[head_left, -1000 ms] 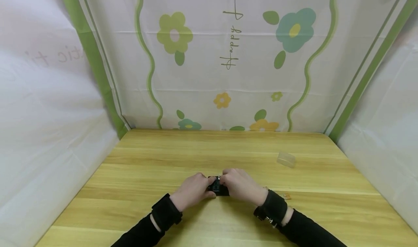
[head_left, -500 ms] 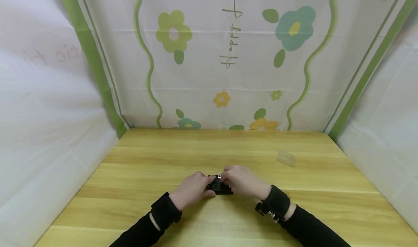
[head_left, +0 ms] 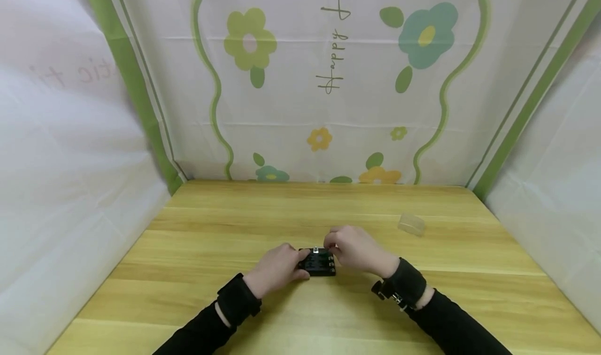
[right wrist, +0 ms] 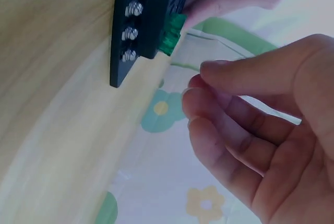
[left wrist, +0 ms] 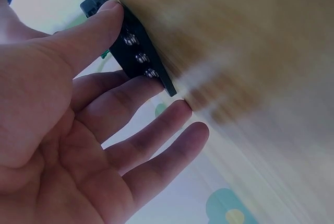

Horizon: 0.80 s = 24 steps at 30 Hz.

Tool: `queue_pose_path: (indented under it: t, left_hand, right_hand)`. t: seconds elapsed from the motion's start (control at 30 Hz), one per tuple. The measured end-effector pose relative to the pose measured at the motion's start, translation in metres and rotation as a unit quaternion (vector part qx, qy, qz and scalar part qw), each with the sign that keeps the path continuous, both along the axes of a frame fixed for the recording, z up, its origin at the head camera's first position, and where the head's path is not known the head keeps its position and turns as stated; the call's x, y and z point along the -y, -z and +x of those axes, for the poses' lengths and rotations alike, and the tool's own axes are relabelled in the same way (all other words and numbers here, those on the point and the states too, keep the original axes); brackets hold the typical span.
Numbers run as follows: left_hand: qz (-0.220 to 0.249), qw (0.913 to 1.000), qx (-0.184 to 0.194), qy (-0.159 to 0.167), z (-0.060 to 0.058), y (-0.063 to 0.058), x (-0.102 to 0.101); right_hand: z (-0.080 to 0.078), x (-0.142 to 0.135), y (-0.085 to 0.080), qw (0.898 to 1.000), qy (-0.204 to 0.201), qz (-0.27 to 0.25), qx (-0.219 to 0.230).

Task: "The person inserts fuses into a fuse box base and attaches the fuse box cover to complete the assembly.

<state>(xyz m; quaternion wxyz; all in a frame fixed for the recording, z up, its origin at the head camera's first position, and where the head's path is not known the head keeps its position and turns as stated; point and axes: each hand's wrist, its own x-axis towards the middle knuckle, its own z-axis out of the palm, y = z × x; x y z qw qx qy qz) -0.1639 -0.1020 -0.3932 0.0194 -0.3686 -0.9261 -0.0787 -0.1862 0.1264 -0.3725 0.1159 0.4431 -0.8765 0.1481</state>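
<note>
A black fuse block [head_left: 320,264] with silver screw terminals lies on the wooden table in front of me. My left hand [head_left: 276,269] grips its left end; in the left wrist view the thumb lies over one side and fingers reach round the other. In the right wrist view, a green blade fuse [right wrist: 172,35] stands in the block. My right hand [head_left: 358,248] is just beyond the block's far right corner. Its fingers [right wrist: 216,148] curl loosely, apart from the block, with nothing showing between them.
A small clear plastic box [head_left: 411,224] sits farther back to the right on the wooden table [head_left: 225,209]. White cloth walls [head_left: 291,94] printed with flowers enclose the table's back and sides.
My right hand has lifted away from the block, back and to the right, uncovering its right end. The left hand keeps its grip. A small orange piece beside the right wrist is now hidden.
</note>
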Motion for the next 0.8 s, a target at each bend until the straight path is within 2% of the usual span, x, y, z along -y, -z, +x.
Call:
queue_pose_path:
  t: [0.4, 0.8]
  left_hand:
    - [0.001, 1.0, 0.006, -0.004, 0.0, 0.0, -0.001]
    - [-0.005, 0.9999, -0.004, -0.009, 0.0, 0.003, -0.001]
  right_hand:
    - [-0.003, -0.01, -0.003, 1.0, 0.003, 0.011, 0.001]
    - [-0.001, -0.036, -0.012, 1.0, 0.02, -0.001, -0.001]
